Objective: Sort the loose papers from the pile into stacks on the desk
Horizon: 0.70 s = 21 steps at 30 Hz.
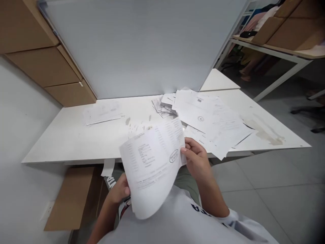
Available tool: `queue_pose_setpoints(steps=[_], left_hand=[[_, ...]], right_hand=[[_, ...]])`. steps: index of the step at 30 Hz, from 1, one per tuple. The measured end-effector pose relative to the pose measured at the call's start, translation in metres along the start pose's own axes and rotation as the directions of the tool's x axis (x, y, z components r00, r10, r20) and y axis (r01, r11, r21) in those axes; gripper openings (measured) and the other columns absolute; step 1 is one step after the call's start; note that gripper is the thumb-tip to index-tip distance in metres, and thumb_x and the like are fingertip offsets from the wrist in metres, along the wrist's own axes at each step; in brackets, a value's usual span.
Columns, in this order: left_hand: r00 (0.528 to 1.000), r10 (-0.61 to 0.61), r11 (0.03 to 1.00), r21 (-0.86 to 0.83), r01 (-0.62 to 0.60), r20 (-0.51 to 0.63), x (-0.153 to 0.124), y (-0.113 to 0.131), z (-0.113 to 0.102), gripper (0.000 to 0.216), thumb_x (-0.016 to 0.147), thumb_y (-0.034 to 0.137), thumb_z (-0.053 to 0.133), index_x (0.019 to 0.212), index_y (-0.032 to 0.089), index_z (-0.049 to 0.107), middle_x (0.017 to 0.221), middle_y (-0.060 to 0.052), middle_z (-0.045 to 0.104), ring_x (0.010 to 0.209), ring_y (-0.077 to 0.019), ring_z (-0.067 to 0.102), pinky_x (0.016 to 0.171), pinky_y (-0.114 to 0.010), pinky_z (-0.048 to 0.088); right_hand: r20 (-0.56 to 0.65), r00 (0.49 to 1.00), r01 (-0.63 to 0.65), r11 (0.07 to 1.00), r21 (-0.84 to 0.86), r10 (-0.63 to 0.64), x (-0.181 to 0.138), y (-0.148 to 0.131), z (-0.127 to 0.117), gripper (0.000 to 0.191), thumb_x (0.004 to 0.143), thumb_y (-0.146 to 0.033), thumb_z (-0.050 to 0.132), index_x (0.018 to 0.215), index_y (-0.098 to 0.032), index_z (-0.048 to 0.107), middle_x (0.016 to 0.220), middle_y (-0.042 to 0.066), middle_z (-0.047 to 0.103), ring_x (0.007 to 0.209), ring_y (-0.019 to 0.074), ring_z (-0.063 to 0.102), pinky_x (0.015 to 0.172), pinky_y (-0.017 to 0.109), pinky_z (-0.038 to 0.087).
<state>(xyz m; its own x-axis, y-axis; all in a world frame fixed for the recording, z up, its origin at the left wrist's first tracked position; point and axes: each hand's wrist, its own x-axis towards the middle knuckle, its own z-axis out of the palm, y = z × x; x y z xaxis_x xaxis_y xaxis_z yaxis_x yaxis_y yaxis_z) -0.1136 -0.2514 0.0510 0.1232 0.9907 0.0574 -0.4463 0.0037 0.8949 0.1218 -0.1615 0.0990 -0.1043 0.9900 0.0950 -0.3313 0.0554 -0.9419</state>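
Office or stockroom workspace; white desk point(76, 135) strewn with printed papers point(213, 118); grey partition panel point(142, 47) behind; cardboard boxes point(38, 51) stacked along the wall; tiled floor point(274, 189).

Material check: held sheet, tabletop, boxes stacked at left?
Sheet: thin matte white paper, printed; it curls where the left hand and right hand pinch it. Tabletop: smooth white slab with a thin flat edge, probably laminated board. Boxes: plain brown, matte, with folded seams, so likely cardboard.

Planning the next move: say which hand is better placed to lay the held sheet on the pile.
Probably right: the right hand holds the sheet edge beside the pile; left hand sits farther.
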Motion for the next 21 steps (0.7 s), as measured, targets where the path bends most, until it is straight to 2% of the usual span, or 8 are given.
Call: queue_pose_setpoints(steps=[5, 7, 10, 12, 15, 17, 19, 21], left_hand=[[0.979, -0.054, 0.998, -0.043, 0.046, -0.199, -0.008, 0.015, -0.021, 0.061, 0.082, 0.058, 0.066, 0.133, 0.025, 0.064, 0.136, -0.012, 0.063, 0.132, -0.041, 0.053, 0.107, -0.059, 0.047], [0.959, -0.062, 0.996, -0.085, 0.04, -0.276, 0.002, 0.016, -0.026, 0.054, 0.083, 0.057, 0.064, 0.124, 0.023, 0.07, 0.126, -0.013, 0.069, 0.125, -0.0414, 0.058, 0.104, -0.061, 0.05], [0.91, 0.045, 0.998, -0.027, -0.062, -0.413, 0.032, 0.015, -0.018, 0.057, 0.078, 0.056, 0.07, 0.125, 0.023, 0.068, 0.125, -0.011, 0.069, 0.131, -0.0393, 0.054, 0.109, -0.059, 0.046], [0.829, 0.159, 0.987, 0.096, -0.127, -0.536, 0.062, 0.014, -0.009, 0.061, 0.075, 0.044, 0.077, 0.131, 0.025, 0.062, 0.129, -0.009, 0.067, 0.136, -0.034, 0.05, 0.114, -0.052, 0.043], [0.649, 0.288, 0.958, 0.212, -0.195, -0.704, 0.122, 0.018, -0.015, 0.06, 0.078, 0.023, 0.073, 0.134, 0.026, 0.056, 0.13, -0.006, 0.065, 0.135, -0.0269, 0.051, 0.112, -0.044, 0.046], [0.536, 0.304, 0.951, 0.224, -0.21, -0.788, 0.167, 0.03, -0.043, 0.055, 0.08, 0.01, 0.063, 0.133, 0.022, 0.052, 0.13, -0.007, 0.064, 0.13, -0.0239, 0.056, 0.104, -0.041, 0.052], [0.49, 0.296, 0.955, 0.245, -0.168, -0.82, 0.21, 0.048, -0.085, 0.048, 0.083, 0.001, 0.055, 0.129, 0.014, 0.05, 0.128, -0.009, 0.064, 0.12, -0.0204, 0.062, 0.098, -0.039, 0.056], [0.445, 0.316, 0.948, 0.299, -0.111, -0.838, 0.246, 0.067, -0.126, 0.052, 0.079, -0.012, 0.047, 0.125, 0.011, 0.045, 0.125, -0.007, 0.064, 0.11, -0.014, 0.065, 0.094, -0.034, 0.057]], right_hand=[[-0.087, 0.995, -0.068, 0.98, -0.188, 0.052, 0.014, 0.022, -0.002, 0.02, 0.082, -0.037, 0.069, 0.096, -0.024, 0.069, 0.089, 0.003, 0.073, 0.081, 0.0187, 0.065, 0.072, 0.03, 0.052], [-0.129, 0.99, -0.094, 0.969, -0.227, 0.065, 0.024, 0.029, 0.0, 0.021, 0.081, -0.038, 0.068, 0.095, -0.023, 0.069, 0.09, 0.004, 0.073, 0.083, 0.0198, 0.065, 0.071, 0.03, 0.051], [-0.128, 0.987, -0.119, 0.977, -0.177, 0.097, 0.049, 0.041, 0.01, 0.024, 0.079, -0.04, 0.068, 0.094, -0.021, 0.067, 0.088, 0.004, 0.073, 0.081, 0.0204, 0.066, 0.069, 0.03, 0.051], [-0.089, 0.993, -0.088, 0.987, -0.133, 0.077, 0.071, 0.048, 0.022, 0.028, 0.078, -0.043, 0.069, 0.096, -0.022, 0.065, 0.089, 0.003, 0.072, 0.084, 0.0206, 0.067, 0.071, 0.031, 0.053], [-0.02, 0.999, -0.037, 0.987, -0.153, 0.034, 0.103, 0.055, 0.035, 0.036, 0.079, -0.05, 0.069, 0.102, -0.023, 0.063, 0.096, 0.003, 0.071, 0.088, 0.02, 0.068, 0.077, 0.033, 0.055], [-0.016, 1.0, -0.016, 0.977, -0.214, 0.013, 0.117, 0.057, 0.031, 0.04, 0.083, -0.054, 0.065, 0.109, -0.024, 0.061, 0.103, 0.004, 0.07, 0.091, 0.0195, 0.069, 0.083, 0.035, 0.055], [-0.051, 0.998, 0.019, 0.94, -0.341, -0.038, 0.122, 0.057, 0.012, 0.041, 0.087, -0.055, 0.059, 0.114, -0.024, 0.06, 0.111, 0.006, 0.069, 0.097, 0.0209, 0.069, 0.089, 0.038, 0.055], [-0.113, 0.986, 0.035, 0.824, -0.565, -0.119, 0.118, 0.058, -0.024, 0.039, 0.091, -0.053, 0.054, 0.115, -0.023, 0.061, 0.117, 0.009, 0.068, 0.107, 0.0243, 0.067, 0.096, 0.042, 0.052]])
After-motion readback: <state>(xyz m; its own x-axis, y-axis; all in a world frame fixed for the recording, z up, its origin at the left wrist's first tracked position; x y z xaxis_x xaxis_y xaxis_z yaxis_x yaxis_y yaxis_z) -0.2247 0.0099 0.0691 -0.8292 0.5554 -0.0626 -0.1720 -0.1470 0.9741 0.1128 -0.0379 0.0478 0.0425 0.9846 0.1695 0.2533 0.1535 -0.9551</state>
